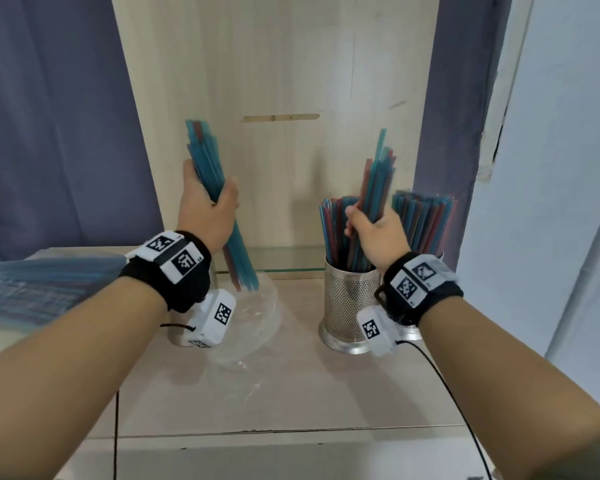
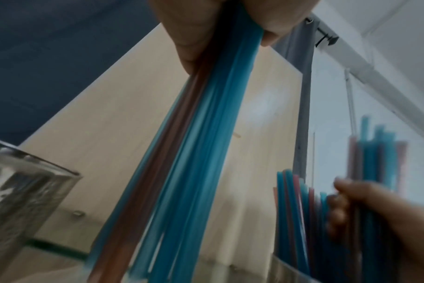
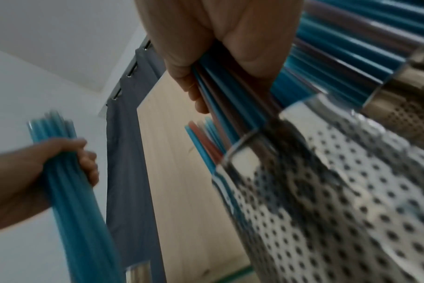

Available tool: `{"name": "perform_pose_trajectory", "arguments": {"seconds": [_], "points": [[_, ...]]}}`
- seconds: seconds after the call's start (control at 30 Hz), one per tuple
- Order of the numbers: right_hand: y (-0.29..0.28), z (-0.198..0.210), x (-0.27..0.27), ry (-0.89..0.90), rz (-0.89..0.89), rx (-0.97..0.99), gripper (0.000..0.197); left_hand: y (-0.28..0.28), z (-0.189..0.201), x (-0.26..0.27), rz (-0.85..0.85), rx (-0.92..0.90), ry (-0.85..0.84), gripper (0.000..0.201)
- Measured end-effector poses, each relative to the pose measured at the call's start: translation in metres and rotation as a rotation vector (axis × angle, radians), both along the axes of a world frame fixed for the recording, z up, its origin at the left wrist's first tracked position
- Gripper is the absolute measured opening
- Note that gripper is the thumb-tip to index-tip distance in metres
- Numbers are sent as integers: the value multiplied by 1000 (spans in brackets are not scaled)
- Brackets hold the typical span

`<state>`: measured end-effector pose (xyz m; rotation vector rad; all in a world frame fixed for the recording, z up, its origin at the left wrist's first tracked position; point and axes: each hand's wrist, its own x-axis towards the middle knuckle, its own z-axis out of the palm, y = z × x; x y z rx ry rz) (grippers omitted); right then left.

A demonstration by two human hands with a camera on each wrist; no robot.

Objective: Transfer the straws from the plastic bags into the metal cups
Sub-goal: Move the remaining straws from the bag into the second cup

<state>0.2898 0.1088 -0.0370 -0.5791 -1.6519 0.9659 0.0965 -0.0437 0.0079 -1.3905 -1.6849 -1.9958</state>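
Note:
My left hand grips a bundle of blue and red straws held upright and tilted; its lower ends hang over a crumpled clear plastic bag. In the left wrist view the fingers curl round that bundle. My right hand grips a second straw bundle whose lower ends reach into a perforated metal cup that holds several straws. The right wrist view shows the same grip just above the cup.
A second metal cup packed with straws stands behind my right wrist. Another shiny cup is by my left wrist, mostly hidden in the head view. A bag full of straws lies at the left on the wooden shelf.

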Motion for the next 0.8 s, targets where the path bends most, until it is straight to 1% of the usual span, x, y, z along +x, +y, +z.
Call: {"name": "perform_pose_trajectory", "arguments": {"seconds": [0.07,0.17,0.23,0.27,0.33,0.4,0.5,0.63,0.7,0.8], "points": [[-2,-12,-8,-64,23,-19,12,1,10,2,-1,50,-11,17],[-3,-20,-16,-124,-10,-14,14,3,21,6,-23,115,-45,16],[-2,-20,-17,-126,-27,-7,8,5,26,9,-50,153,-62,16],[-2,-19,-17,-121,-39,-3,15,6,27,11,-64,168,-68,17],[-2,-17,-15,-115,-62,22,37,8,30,15,-92,193,-79,17],[-6,-14,-12,-134,-88,75,48,11,33,21,-125,210,-86,16],[-8,-10,-6,-189,-111,116,58,15,36,31,-175,226,-94,15],[-8,-10,9,-170,-123,219,90,20,40,44,-221,251,-99,16],[-12,-15,22,-106,-148,288,91,21,43,50,-253,269,-104,15],[-19,-34,39,-27,-260,335,80,23,46,58,-311,295,-118,12]]}}
